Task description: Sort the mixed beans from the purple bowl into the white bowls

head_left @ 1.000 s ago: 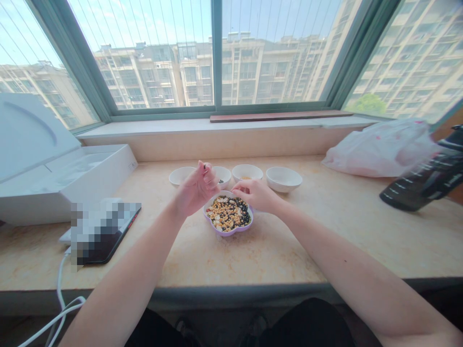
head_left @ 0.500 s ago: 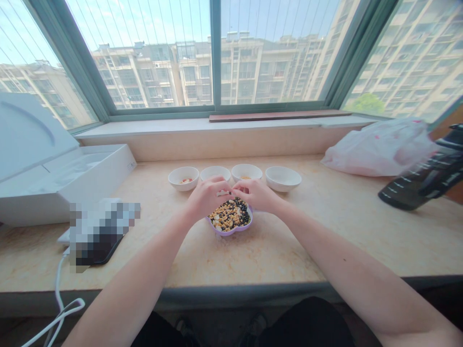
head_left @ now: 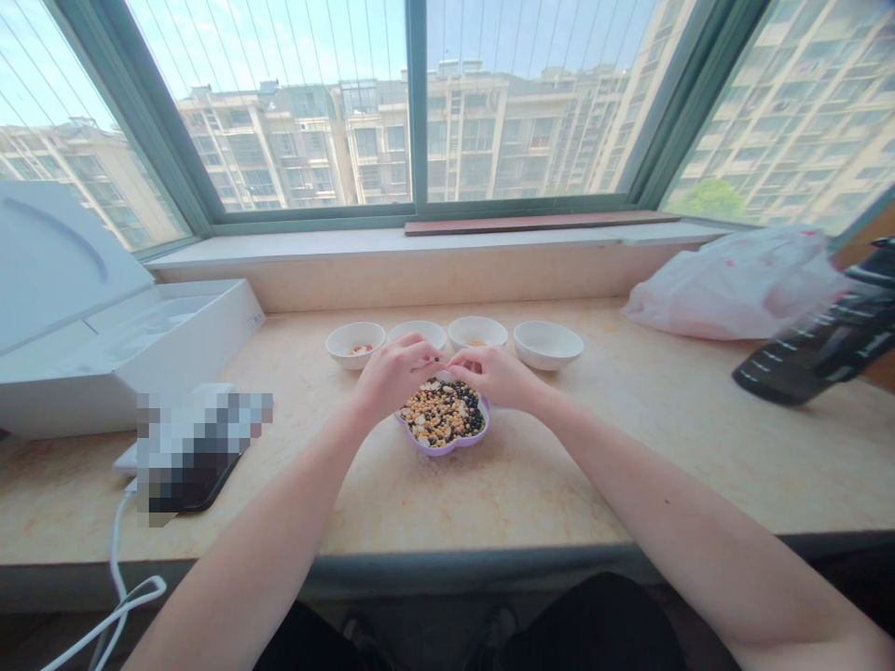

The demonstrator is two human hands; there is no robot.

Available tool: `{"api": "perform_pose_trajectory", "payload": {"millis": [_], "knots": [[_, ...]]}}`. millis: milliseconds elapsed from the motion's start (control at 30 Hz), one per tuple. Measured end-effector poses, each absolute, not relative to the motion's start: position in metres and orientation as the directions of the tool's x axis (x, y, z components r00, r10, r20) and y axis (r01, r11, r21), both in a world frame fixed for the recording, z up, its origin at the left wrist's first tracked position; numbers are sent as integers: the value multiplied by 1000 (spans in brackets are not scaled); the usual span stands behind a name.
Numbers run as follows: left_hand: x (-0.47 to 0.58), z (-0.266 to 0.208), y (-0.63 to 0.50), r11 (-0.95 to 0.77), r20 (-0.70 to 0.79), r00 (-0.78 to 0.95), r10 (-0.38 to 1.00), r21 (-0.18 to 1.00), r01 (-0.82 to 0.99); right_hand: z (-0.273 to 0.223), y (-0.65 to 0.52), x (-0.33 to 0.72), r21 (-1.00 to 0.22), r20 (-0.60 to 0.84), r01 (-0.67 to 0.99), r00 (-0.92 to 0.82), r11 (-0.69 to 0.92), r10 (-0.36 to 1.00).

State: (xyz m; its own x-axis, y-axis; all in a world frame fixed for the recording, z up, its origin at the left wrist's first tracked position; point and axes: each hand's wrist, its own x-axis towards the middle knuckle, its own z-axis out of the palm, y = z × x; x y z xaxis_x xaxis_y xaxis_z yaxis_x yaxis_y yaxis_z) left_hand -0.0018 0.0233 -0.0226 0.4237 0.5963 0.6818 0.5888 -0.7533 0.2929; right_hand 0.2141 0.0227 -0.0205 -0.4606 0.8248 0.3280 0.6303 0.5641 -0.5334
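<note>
Just over the far side of a purple scalloped dish [head_left: 442, 451], my hands meet fingertip to fingertip. A mix of black beans, yellow beans and pale flat pieces [head_left: 447, 415] fills the dish. My left hand [head_left: 398, 375] is pinched, with a small dark bean [head_left: 437, 360] showing at its fingertips. Thumb and fingers of my right hand [head_left: 493, 376] are drawn together too; whatever they hold is hidden. Behind them stand a white bowl with red and white bits [head_left: 355, 347], a partly covered bowl [head_left: 418, 331], a bowl with yellowish contents [head_left: 477, 328] and a right-hand bowl [head_left: 548, 346].
An open white box [head_left: 132, 359] stands at the left, near a blurred-out dark device [head_left: 199, 485] and a white cable [head_left: 116, 550]. To the right are a plastic bag [head_left: 734, 284] and a dark bottle [head_left: 804, 345]. The counter's front edge [head_left: 475, 552] runs before me.
My left hand has shifted slightly left and up, uncovering more of the dish's far side. The dark bean at the fingertips has moved a little up and left. My right hand stays nearly in place.
</note>
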Motion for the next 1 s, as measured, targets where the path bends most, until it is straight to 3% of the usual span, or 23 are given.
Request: {"api": "perform_pose_trajectory", "payload": {"millis": [233, 533, 767, 1000], "knots": [[-5, -23, 44, -588, 609, 300, 734, 350, 729, -19, 22, 212, -503, 333, 643, -473, 578, 816], [-8, -31, 61, -478, 509, 338, 792, 172, 861, -20, 22, 211, -505, 326, 645, -473, 573, 819], [-17, -27, 54, -452, 522, 246, 817, 315, 835, -18, 20, 211, -524, 306, 637, -479, 566, 823], [-21, -18, 33, -528, 492, 303, 816, 422, 737, -17, 13, 209, -435, 152, 579, -708, 690, 690]]}}
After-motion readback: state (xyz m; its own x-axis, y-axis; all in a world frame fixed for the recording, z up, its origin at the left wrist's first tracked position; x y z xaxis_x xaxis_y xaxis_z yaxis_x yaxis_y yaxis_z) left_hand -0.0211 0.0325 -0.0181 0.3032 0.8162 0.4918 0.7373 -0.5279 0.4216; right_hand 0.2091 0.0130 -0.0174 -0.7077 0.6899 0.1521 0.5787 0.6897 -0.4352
